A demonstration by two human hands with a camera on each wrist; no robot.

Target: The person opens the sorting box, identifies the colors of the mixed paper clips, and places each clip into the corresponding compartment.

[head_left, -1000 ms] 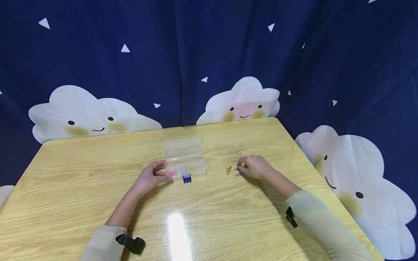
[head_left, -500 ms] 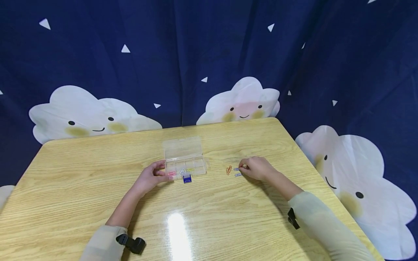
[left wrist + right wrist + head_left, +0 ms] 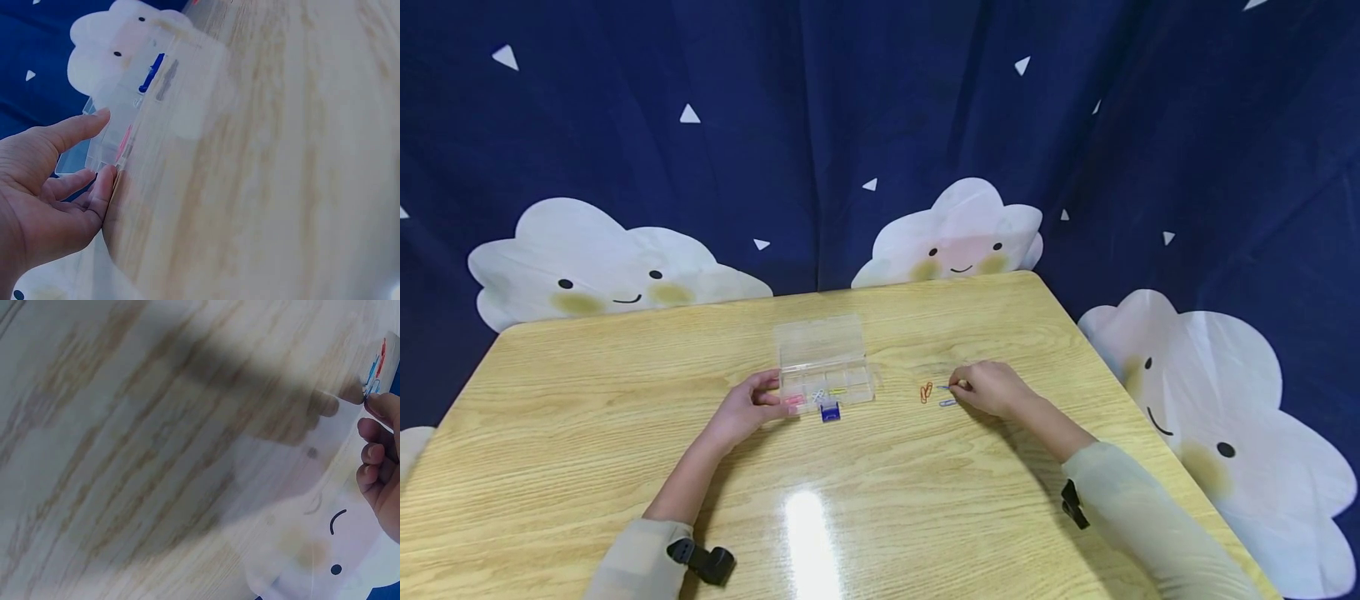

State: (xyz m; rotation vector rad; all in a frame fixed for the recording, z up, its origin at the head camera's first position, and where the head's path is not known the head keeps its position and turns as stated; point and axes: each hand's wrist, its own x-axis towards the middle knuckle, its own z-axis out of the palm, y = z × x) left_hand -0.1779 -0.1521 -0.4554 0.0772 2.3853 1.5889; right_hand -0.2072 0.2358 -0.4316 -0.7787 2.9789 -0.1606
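Observation:
A clear plastic compartment box (image 3: pixel 820 343) stands on the table, its lid tipped back and a blue latch (image 3: pixel 830 412) at the front. My left hand (image 3: pixel 747 410) holds the box's left end between thumb and fingers; in the left wrist view the fingertips (image 3: pixel 107 178) meet its end wall. Pink paper clips (image 3: pixel 793 400), white paper clips (image 3: pixel 817 395) and a yellow paper clip (image 3: pixel 837 391) lie in separate front compartments. Right of the box, my right hand (image 3: pixel 992 388) pinches a blue paper clip (image 3: pixel 942 387) by its right end.
Another blue paper clip (image 3: pixel 947 402) lies just in front of the pinched one. Orange-red paper clips (image 3: pixel 927 392) are between the box and my right hand. The wooden table (image 3: pixel 910 500) ends at a dark blue curtain (image 3: pixel 895 125) with cloud prints.
My right hand has shifted slightly right, and the blue paper clip at its fingertips has turned from lying flat to edge-on. The left hand and box stay put.

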